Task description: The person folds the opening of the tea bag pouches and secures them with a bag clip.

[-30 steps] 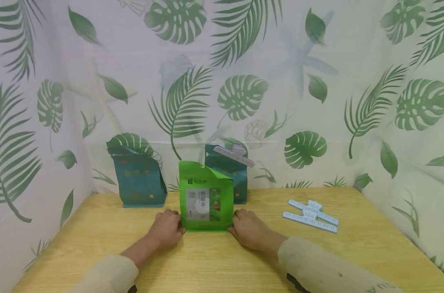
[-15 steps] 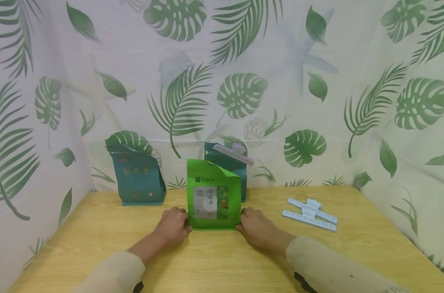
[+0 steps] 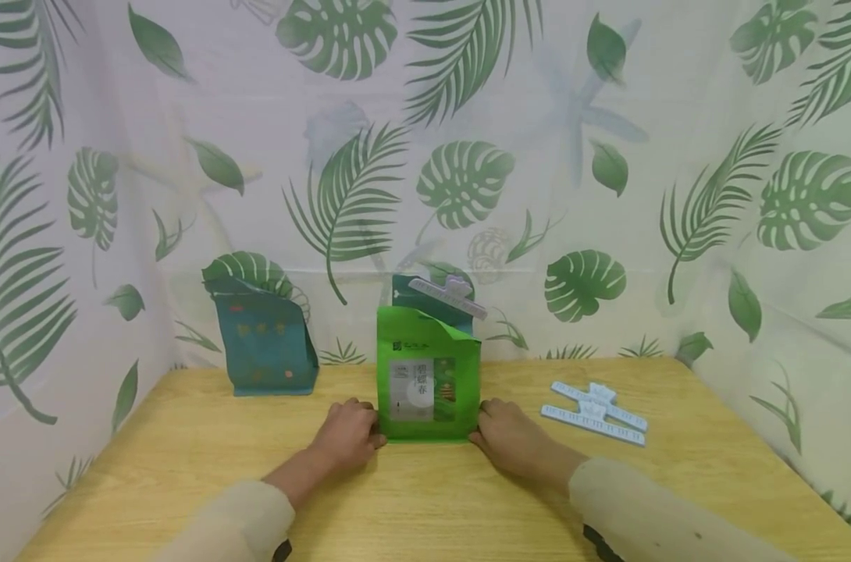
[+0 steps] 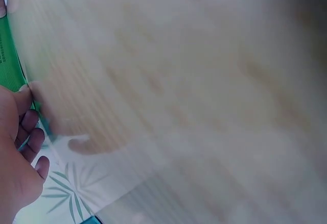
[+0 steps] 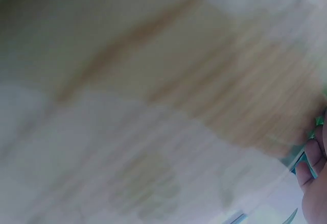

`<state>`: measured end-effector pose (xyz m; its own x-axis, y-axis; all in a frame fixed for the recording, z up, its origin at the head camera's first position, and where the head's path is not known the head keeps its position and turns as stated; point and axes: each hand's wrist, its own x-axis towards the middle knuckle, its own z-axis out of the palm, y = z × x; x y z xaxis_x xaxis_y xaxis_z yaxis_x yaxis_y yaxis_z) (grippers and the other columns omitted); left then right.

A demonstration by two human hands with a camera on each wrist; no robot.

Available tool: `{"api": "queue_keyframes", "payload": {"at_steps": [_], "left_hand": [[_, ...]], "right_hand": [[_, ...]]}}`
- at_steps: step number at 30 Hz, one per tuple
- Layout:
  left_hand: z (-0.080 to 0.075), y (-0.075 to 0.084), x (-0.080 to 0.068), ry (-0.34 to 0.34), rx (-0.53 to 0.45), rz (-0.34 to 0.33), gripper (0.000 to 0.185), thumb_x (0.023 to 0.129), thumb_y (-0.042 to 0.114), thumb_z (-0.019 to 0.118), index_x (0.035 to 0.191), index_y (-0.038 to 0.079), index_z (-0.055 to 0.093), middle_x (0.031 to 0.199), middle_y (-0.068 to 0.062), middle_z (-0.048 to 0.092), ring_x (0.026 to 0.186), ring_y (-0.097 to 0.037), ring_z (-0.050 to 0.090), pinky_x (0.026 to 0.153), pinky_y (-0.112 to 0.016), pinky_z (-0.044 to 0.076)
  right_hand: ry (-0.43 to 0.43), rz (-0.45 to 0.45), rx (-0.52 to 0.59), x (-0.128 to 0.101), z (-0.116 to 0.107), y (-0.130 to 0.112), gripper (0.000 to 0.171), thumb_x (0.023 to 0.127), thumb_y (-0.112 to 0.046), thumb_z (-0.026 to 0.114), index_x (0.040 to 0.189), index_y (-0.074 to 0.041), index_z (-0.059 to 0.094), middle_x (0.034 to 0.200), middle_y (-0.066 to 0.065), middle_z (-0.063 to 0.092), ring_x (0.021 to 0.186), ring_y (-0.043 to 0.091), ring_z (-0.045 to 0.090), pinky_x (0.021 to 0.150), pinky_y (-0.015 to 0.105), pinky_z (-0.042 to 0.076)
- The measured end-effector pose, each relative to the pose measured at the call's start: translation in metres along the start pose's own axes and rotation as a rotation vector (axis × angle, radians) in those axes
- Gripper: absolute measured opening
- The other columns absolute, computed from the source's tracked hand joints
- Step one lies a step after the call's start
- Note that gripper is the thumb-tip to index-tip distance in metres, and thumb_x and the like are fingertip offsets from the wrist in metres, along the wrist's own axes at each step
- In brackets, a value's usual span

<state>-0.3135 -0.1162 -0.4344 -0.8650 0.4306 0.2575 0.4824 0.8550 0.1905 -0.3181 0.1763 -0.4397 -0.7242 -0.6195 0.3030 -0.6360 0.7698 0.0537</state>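
"What is at the centre?"

"A bright green bag (image 3: 429, 375) with a printed label (image 3: 411, 390). It is upright on a wooden table (image 3: 425, 507), and its top edge slopes down to the right."

"And the hands?"

"Both are bare and gripping the bag. The left hand (image 3: 348, 433) curls at its lower left side, thumb near the front corner; the right hand (image 3: 513, 437) mirrors it at the lower right. The left wrist view shows the thumb against the green edge and the other fingers bent. The right wrist view catches only a few fingers at its margin, so exact contact is hard to tell there."

"How is this hold best managed?"

"In my judgement, with gentle, matched pressure low on both sides, so the soft walls do not buckle. Any slide should be level, hands moving together; a stronger push from one side would likely twist the bag or tip it."

"Anything nearby to mind?"

"A blue-green bag (image 3: 403, 291) stands behind it, partly hidden, a purple clip (image 3: 448, 296) slanting across its top. I cannot tell whether the bags touch, so care is wise there. A second blue-green bag (image 3: 267, 343) stands apart at left; two pale blue clips (image 3: 594, 421) lie at right."
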Motion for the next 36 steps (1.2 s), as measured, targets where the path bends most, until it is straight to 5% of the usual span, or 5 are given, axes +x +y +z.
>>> {"api": "queue_keyframes", "payload": {"at_steps": [14,36], "left_hand": [[0.009,0.009,0.005,-0.04,0.204,0.042,0.026,0.096,0.027,0.062,0.096,0.002,0.067,0.092,-0.006,0.061,0.085,-0.021,0.052,0.073,-0.035,0.041],[0.016,0.009,0.006,-0.022,0.221,0.048,0.027,0.097,0.026,0.059,0.097,0.001,0.067,0.098,-0.009,0.064,0.087,-0.022,0.055,0.078,-0.04,0.05]], "right_hand": [[0.062,-0.031,-0.049,-0.007,0.004,0.012,0.018,0.097,-0.02,0.063,0.095,-0.002,0.062,0.089,0.009,0.059,0.082,0.023,0.054,0.077,0.043,0.048],[0.072,-0.039,-0.053,-0.008,0.003,0.012,0.018,0.096,-0.02,0.063,0.093,-0.003,0.063,0.085,0.007,0.058,0.079,0.021,0.053,0.074,0.041,0.047]]}}
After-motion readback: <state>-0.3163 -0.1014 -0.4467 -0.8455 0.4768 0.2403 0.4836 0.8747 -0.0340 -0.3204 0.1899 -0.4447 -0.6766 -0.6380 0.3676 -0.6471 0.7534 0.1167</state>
